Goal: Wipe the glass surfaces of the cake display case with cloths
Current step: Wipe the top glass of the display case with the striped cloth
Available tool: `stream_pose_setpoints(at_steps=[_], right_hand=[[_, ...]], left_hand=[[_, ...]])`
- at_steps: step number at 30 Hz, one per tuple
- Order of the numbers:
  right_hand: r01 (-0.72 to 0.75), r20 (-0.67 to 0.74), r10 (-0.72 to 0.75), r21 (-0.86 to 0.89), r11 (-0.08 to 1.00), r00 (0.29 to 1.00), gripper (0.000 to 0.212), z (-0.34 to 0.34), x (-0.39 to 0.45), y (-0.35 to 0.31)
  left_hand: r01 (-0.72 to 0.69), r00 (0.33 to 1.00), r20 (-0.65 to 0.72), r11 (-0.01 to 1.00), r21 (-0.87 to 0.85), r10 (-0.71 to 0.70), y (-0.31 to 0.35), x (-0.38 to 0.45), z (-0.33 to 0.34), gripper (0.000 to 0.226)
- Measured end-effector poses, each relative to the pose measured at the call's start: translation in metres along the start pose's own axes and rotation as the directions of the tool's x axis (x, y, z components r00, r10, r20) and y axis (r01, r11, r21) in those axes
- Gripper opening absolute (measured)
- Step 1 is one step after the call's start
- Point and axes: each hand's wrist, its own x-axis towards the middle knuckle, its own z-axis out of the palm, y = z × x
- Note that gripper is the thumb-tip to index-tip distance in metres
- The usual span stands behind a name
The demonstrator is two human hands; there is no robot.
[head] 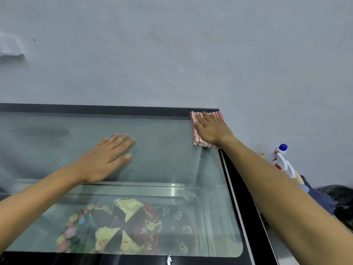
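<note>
The glass top of the cake display case fills the lower view, framed in black. A folded red-and-white striped cloth lies at the glass's far right corner. My right hand presses flat on the cloth with straight fingers pointing toward the wall. My left hand rests flat on bare glass near the middle, fingers spread and holding nothing. Decorated cakes show through the glass below.
A grey wall stands right behind the case. Past the case's right edge stands a white spray bottle with a blue cap, beside dark cloth items. A black frame strip runs along the right side.
</note>
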Motion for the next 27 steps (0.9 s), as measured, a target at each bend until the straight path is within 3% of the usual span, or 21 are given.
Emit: stream_pose_setpoints(at_steps=[2, 4, 6, 8, 10, 13, 18, 22, 24, 27], right_hand=[[-0.004, 0.001, 0.004, -0.006, 1.0, 1.0, 0.063, 0.001, -0.011, -0.016], [0.186, 0.006, -0.186, -0.072, 0.98, 0.983, 0.061, 0.007, -0.019, -0.051], [0.411, 0.057, -0.407, -0.067, 0.909, 0.911, 0.059, 0.014, -0.023, -0.088], [0.504, 0.116, -0.494, -0.081, 0.86, 0.862, 0.057, 0.013, 0.0, -0.102], [0.435, 0.102, -0.424, -0.133, 0.891, 0.9, 0.059, 0.005, 0.031, -0.09], [0.122, -0.001, -0.123, -0.105, 0.987, 0.992, 0.062, -0.005, 0.061, -0.033], [-0.065, -0.013, 0.066, 0.055, 0.996, 0.998, 0.064, -0.008, 0.047, 0.033], [-0.142, -0.048, 0.139, -0.056, 0.988, 0.989, 0.069, -0.01, 0.054, 0.002], [-0.054, -0.067, 0.048, -0.09, 0.994, 0.997, 0.066, -0.007, 0.049, -0.037], [0.281, 0.02, -0.281, -0.061, 0.958, 0.96, 0.059, 0.01, 0.004, -0.104]], left_hand=[[-0.013, 1.0, 0.014, 1.0, 0.011, 0.013, 0.0, 0.003, -0.001, 0.085], [-0.012, 1.0, 0.013, 1.0, -0.004, 0.012, -0.001, 0.007, -0.003, 0.084], [-0.005, 1.0, 0.017, 1.0, -0.017, 0.005, -0.001, 0.008, -0.003, 0.081], [-0.005, 1.0, 0.006, 1.0, -0.024, 0.005, -0.002, 0.006, -0.001, 0.08], [-0.01, 1.0, 0.006, 0.999, -0.035, 0.011, -0.004, 0.006, 0.0, 0.078], [-0.016, 1.0, -0.006, 0.998, -0.053, 0.016, -0.006, 0.007, 0.0, 0.075], [-0.016, 1.0, -0.013, 0.999, -0.04, 0.016, -0.005, 0.007, 0.001, 0.073], [-0.011, 1.0, -0.023, 0.999, -0.035, 0.01, -0.005, 0.007, 0.0, 0.077], [-0.019, 0.999, -0.029, 0.999, -0.039, 0.017, -0.004, 0.008, 0.0, 0.082], [-0.025, 0.999, -0.022, 0.999, -0.043, 0.024, -0.004, 0.007, 0.0, 0.081]])
